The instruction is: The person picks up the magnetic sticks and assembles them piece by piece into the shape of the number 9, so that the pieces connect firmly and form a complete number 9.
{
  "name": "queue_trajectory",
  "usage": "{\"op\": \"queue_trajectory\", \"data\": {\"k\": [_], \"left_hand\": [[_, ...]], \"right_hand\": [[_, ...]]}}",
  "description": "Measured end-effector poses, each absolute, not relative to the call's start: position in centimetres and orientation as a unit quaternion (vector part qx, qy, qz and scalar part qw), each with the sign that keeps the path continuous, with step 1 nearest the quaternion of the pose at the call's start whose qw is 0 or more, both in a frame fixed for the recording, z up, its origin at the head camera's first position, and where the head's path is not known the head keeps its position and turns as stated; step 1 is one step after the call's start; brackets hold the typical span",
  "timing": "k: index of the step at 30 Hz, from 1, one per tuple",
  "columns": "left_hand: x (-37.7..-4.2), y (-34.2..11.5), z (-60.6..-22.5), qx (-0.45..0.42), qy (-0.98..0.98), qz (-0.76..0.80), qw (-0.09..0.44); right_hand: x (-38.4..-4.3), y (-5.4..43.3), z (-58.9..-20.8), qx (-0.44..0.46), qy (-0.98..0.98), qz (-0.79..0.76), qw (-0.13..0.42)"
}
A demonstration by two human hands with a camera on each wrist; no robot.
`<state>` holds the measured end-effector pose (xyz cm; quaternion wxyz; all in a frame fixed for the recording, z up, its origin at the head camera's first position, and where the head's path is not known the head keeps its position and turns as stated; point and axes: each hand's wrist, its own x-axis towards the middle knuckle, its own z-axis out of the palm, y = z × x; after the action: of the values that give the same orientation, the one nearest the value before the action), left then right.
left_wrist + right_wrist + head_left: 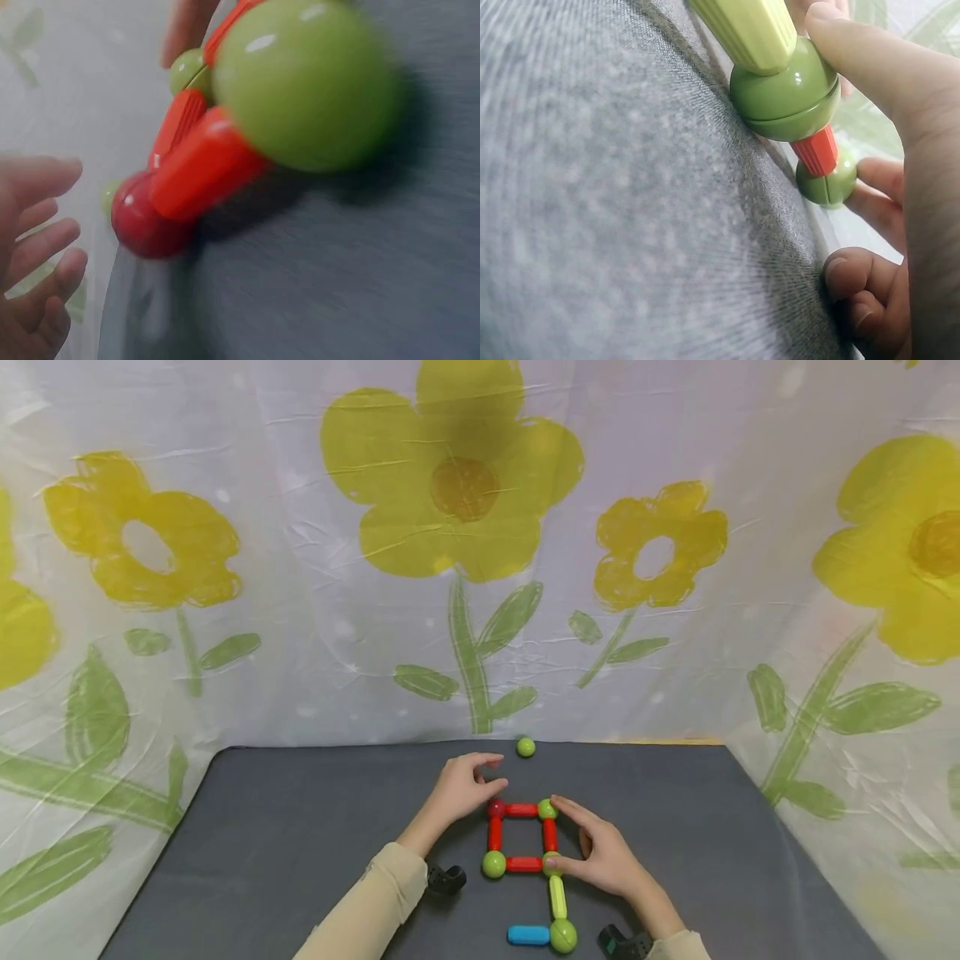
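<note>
A square of red magnetic rods [523,864] lies on the table, with green balls [493,864] at three corners and a dark red ball [497,808] at the far left one. From its near right corner runs a yellow-green rod [557,900] to another green ball [563,936], where a blue rod [528,935] points left. My right hand [606,853] holds the square's right side, thumb against the near ball [787,94] and a fingertip at the far ball [826,178]. Beside the dark red ball, my left hand [459,787] hovers with fingers spread apart, holding nothing.
Near the table's back edge sits a loose green ball [526,747]. Black wrist devices [447,880] are at both wrists. A flower-printed curtain [345,610] hangs behind the dark grey table [285,852].
</note>
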<state>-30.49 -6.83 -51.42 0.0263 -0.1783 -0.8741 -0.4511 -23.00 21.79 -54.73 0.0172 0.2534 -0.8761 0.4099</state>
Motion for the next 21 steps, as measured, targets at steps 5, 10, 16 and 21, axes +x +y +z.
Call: {"op": "queue_trajectory", "data": {"k": [5, 10, 16, 21], "left_hand": [[-33.8, -4.8, -50.5, -0.162, -0.884, -0.437, 0.017], [-36.3, -3.5, -50.7, -0.144, -0.894, -0.425, 0.011], [-37.7, -2.5, -51.8, -0.132, -0.893, -0.430, -0.003], [-38.3, -1.8, -51.9, -0.125, -0.896, -0.426, -0.008]], "right_hand": [[-23.2, 21.7, -54.7, 0.250, -0.877, 0.410, 0.012], [-23.4, 21.7, -54.7, 0.249, -0.876, 0.412, 0.010], [-23.2, 21.9, -55.2, 0.243, -0.874, 0.420, 0.011], [-23.4, 22.0, -55.2, 0.258, -0.868, 0.425, 0.014]]}}
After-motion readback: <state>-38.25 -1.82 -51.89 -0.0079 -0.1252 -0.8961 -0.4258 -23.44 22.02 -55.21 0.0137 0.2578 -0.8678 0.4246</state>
